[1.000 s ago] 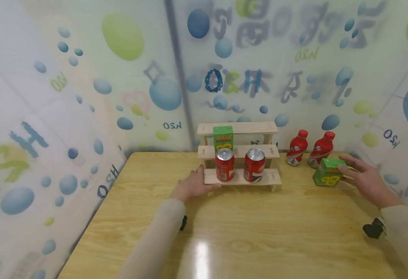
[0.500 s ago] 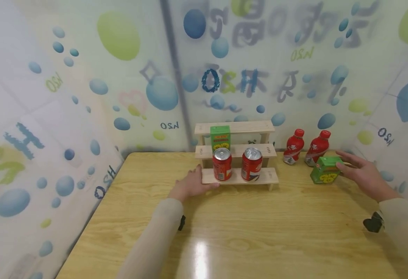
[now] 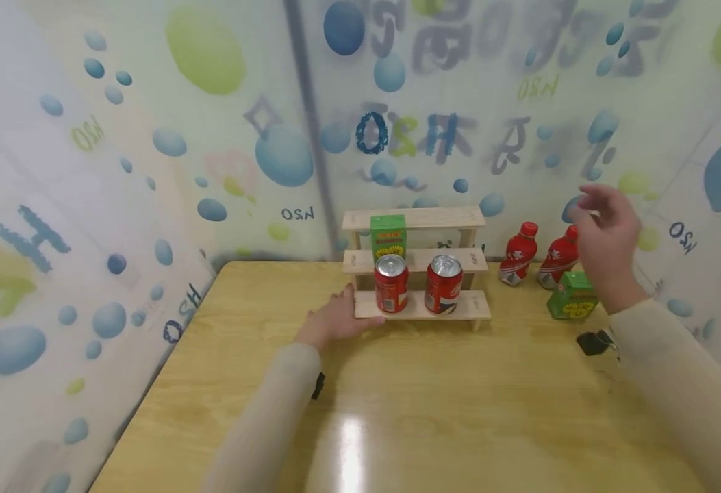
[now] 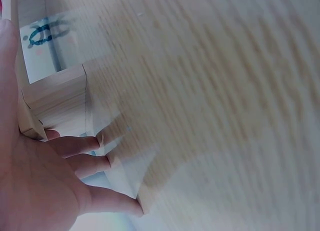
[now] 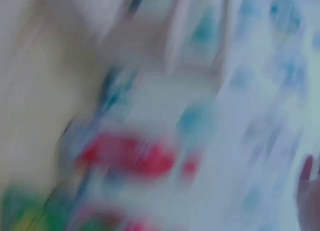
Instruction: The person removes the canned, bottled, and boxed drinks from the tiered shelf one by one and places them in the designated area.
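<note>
My left hand (image 3: 332,320) grips the left end of a three-tier wooden rack (image 3: 422,218), its thumb along the front edge of the bottom step. In the left wrist view, the other fingertips (image 4: 139,207) reach down to the tabletop beside the rack's leg (image 4: 62,103). Two red drink cans (image 3: 391,291) stand on the bottom step. Behind them, a green drink carton (image 3: 388,234) is on the middle step. My right hand (image 3: 609,236) is raised, fingers loosely bent, holding nothing. Below it, another green carton (image 3: 572,298) stands on the table. The right wrist view is blurred.
Two red plastic bottles (image 3: 518,255) with red caps stand at the back right, the right one partly covered by my right hand. A bubble-patterned curtain (image 3: 243,171) surrounds the back and sides of the wooden table (image 3: 434,397).
My right hand has let go of the green carton on the table and risen up and to the left. The left hand stays at the rack.
</note>
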Available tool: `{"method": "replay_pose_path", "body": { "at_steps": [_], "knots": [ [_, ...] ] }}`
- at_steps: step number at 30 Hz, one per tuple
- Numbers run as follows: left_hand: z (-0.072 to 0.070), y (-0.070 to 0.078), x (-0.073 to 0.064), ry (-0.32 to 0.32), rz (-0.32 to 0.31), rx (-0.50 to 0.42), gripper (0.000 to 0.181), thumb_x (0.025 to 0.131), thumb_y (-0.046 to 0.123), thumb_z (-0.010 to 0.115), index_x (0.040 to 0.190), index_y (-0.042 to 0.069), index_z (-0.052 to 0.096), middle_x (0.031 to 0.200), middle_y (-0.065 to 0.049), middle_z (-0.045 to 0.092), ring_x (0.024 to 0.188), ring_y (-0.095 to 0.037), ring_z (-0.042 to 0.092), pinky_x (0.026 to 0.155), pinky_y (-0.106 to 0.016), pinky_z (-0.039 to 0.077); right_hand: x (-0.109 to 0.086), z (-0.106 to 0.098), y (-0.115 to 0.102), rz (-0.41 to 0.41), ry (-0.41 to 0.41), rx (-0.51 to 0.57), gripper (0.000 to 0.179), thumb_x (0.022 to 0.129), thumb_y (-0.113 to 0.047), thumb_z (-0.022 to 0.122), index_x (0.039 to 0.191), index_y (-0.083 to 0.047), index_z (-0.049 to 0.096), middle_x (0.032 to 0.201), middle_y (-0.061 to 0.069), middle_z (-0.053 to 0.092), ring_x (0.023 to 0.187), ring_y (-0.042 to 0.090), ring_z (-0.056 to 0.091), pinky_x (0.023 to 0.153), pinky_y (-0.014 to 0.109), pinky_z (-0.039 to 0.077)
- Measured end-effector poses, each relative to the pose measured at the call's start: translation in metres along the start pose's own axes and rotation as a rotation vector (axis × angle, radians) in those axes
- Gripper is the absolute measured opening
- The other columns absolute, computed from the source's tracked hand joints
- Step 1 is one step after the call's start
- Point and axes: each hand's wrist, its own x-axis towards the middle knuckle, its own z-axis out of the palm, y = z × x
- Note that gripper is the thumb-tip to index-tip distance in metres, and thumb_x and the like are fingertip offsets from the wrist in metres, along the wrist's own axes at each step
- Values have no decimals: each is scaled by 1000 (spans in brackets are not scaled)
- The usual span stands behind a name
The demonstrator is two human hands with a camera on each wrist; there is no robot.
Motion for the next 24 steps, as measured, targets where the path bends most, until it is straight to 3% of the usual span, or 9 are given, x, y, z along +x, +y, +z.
{"method": "replay_pose_path", "body": {
  "at_steps": [2,6,9,12,14,19,24],
  "knots": [
    [-1,-1,2,0,5,-3,141,71,104,53,171,12,17,169,-18,43,155,-42,44,116,-86,25,0,38,-27,10,-165,7,35,105,-13,62,139,-15,65,115,-10,62,102,3,65,93,15,53],
    [2,-3,4,-13,14,-20,142,69,104,54,171,13,17,169,-17,42,155,-41,43,117,-86,24,-7,106,-60,171,-514,41,53,109,-33,61,157,-16,48,150,6,53,131,20,63,113,33,54],
    [3,-3,4,-7,19,-34,141,69,104,56,171,13,18,170,-16,42,156,-41,42,118,-86,23,-13,145,-71,340,-661,70,64,109,-33,62,164,-14,37,167,17,39,150,35,49,124,50,45],
    [1,-2,5,7,20,-38,140,69,103,56,170,13,19,169,-16,43,156,-40,43,118,-85,24,-19,172,-74,472,-738,41,72,108,-33,63,168,-15,29,173,19,32,156,40,41,128,54,38],
    [-1,-1,5,21,18,-28,138,71,103,56,170,13,20,168,-17,45,154,-41,45,117,-86,24,-22,184,-74,518,-774,21,75,108,-34,63,170,-17,25,174,18,30,158,39,37,129,55,36],
    [-6,0,4,19,13,-7,135,74,100,55,170,11,20,166,-19,46,154,-42,45,115,-87,25,-32,203,-71,572,-815,-9,73,108,-35,65,169,-21,29,172,17,35,158,36,39,125,56,41],
    [-6,0,2,8,16,-18,135,74,101,55,170,12,19,167,-20,44,155,-42,43,117,-87,23,-37,206,-66,596,-774,31,66,107,-28,67,166,-21,37,165,17,43,151,36,48,120,57,47]
  ]
}}
